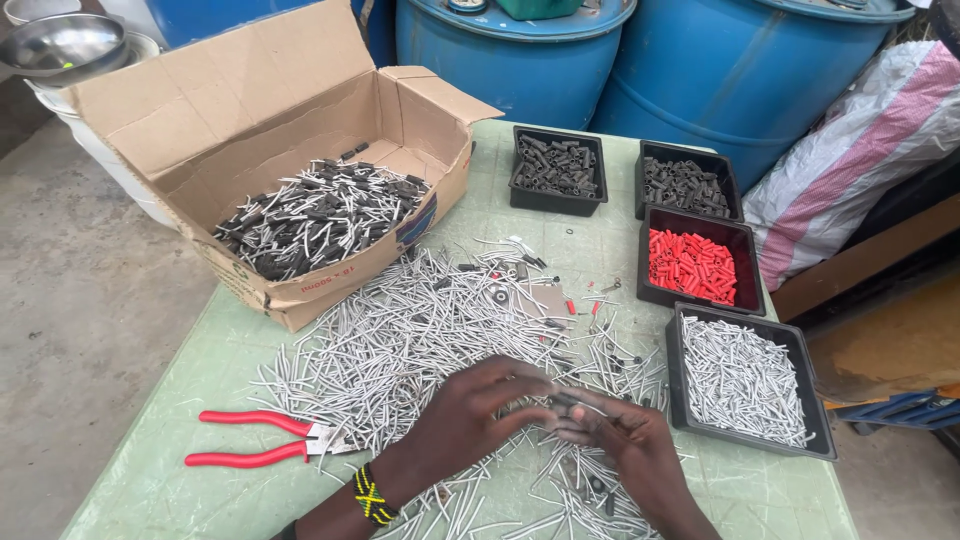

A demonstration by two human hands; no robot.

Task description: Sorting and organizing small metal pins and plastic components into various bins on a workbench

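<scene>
Both hands meet over the near middle of the green counter [200, 370], above a wide heap of thin grey metal pins [400, 340] that spreads across its centre. The left hand [470, 415], with a yellow and black beaded wristband [371, 495] on its wrist, has its fingers curled together and pinched on a small dark piece [562, 405] held between the two hands. The right hand [625, 440] closes its fingertips on the same piece from the other side; what exactly the piece is cannot be told.

Red-handled pliers [255, 438] lie near the near left edge of the counter, jaws toward the heap, apart from both hands. At the far left corner an open cardboard box [250, 110] sits tilted, holding a mix of grey pins and dark sleeves. Along the right edge stand black trays: the nearest tray [680, 345] holds grey pins and lies just beside the right hand, the next tray [745, 245] holds red sleeves, and two trays at the far edge [555, 205] [690, 152] hold dark sleeves. A few red sleeves lie loose on the counter near the heap's far right. Blue drums [700, 70] stand beyond the far edge.
</scene>
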